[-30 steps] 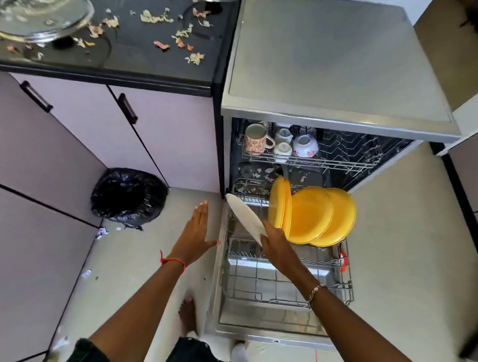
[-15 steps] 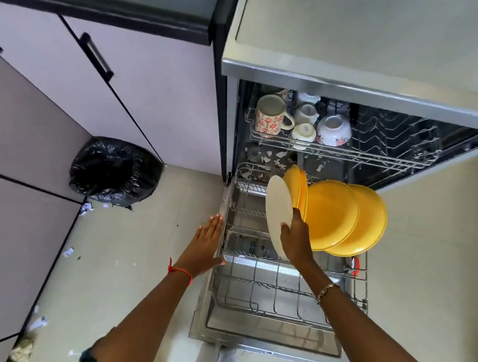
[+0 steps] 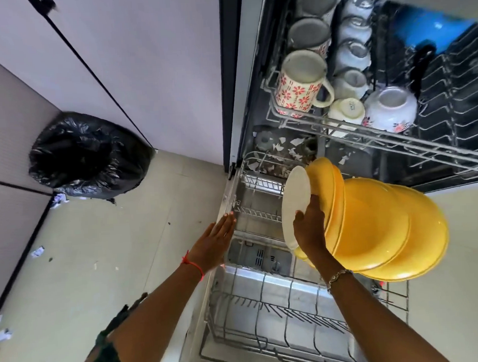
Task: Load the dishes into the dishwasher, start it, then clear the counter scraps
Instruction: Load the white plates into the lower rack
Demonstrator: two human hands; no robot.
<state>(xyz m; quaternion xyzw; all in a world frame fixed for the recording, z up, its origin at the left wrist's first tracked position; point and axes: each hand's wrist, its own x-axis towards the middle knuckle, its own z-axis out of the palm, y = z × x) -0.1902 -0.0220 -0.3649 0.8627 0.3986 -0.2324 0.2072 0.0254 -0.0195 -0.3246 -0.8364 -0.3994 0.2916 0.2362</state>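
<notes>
While the right hand (image 3: 309, 229) is gripping its near edge, the white plate (image 3: 295, 202) is standing on edge over the rack (image 3: 267, 312), long axis near upright, facing the left hand (image 3: 213, 243). Yellow plates (image 3: 373, 223) are leaning just right of the right hand. The left hand is lying flat, fingers straight, fingertips at the rack's left rail.

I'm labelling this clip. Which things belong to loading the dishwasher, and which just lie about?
Job: white plate, held by the right hand; yellow plates; lower rack; flowered mug; upper rack.
Lying about: black bin bag; paper scraps on the floor.
</notes>
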